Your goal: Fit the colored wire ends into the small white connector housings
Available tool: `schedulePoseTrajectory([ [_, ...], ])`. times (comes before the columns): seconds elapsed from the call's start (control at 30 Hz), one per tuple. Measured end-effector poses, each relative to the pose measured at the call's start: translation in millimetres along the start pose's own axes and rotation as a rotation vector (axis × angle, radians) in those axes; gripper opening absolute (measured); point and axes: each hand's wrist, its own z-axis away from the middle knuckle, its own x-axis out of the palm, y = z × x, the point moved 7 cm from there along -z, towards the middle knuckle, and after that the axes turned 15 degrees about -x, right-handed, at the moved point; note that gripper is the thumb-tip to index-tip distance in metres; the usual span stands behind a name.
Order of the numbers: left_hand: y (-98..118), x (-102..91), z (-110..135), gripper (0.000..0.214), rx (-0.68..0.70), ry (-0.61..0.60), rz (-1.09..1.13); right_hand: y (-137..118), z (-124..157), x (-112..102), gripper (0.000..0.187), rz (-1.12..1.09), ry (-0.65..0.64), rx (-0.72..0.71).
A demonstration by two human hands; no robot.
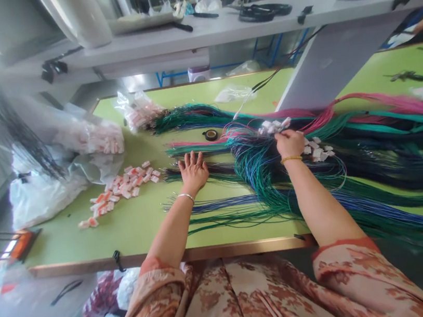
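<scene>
My left hand (193, 171) lies flat with fingers spread on the ends of dark wires (216, 168) on the green table (134, 227). My right hand (290, 143) is closed around a bunch of green and blue wires (261, 172) that end in white connectors (273, 126). More white connectors (318, 149) lie just right of that hand. Long bundles of pink, green, black and blue wires (380, 124) run across the table to the right. Each wrist carries a bangle.
A heap of small white and orange connectors (121, 188) lies left of my left hand. Clear plastic bags (86, 139) of connectors sit at the far left. A roll of black tape (211, 135) lies behind the wires. A shelf (217, 31) with cables hangs above.
</scene>
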Motion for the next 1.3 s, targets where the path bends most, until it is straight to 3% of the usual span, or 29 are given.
schedulePoseTrajectory([
  [0.1, 0, -0.1, 1, 0.057, 0.006, 0.018, 0.017, -6, 7, 5, 0.032, 0.407, -0.185, -0.002],
  [0.2, 0, -1.3, 1, 0.057, 0.011, 0.028, 0.045, -13, 8, 10, 0.041, 0.506, -0.273, -0.008],
  [0.4, -7, -12.2, -5, 0.055, 0.013, 0.017, 0.193, -11, 4, 1, 0.041, 0.351, -0.339, -0.122],
  [0.5, -14, -30.2, -1, 0.052, 0.063, 0.064, 0.248, -10, 5, -18, 0.037, 0.255, -0.258, -0.156],
  [0.6, -18, -50.0, 18, 0.049, 0.19, 0.115, 0.223, -18, 13, -39, 0.033, 0.26, -0.182, -0.181],
  [0.7, -18, -54.9, 45, 0.046, 0.315, 0.061, 0.153, -50, 33, -41, 0.034, 0.197, -0.262, -0.34],
  [0.83, -19, -39.8, 73, 0.049, 0.394, -0.088, 0.037, -115, 79, -13, 0.034, -0.02, -0.518, -0.611],
  [0.93, -23, -28.6, 81, 0.051, 0.394, -0.152, -0.015, -149, 109, 18, 0.032, 0.068, -0.675, -0.79],
  [1.1, -28, -25.7, 87, 0.051, 0.416, -0.164, -0.026, -157, 123, 55, 0.03, 0.463, -0.76, -0.832],
  [1.3, -30, -26.4, 90, 0.053, 0.422, -0.166, -0.003, -160, 129, 72, 0.028, 0.467, -0.806, -0.833],
])
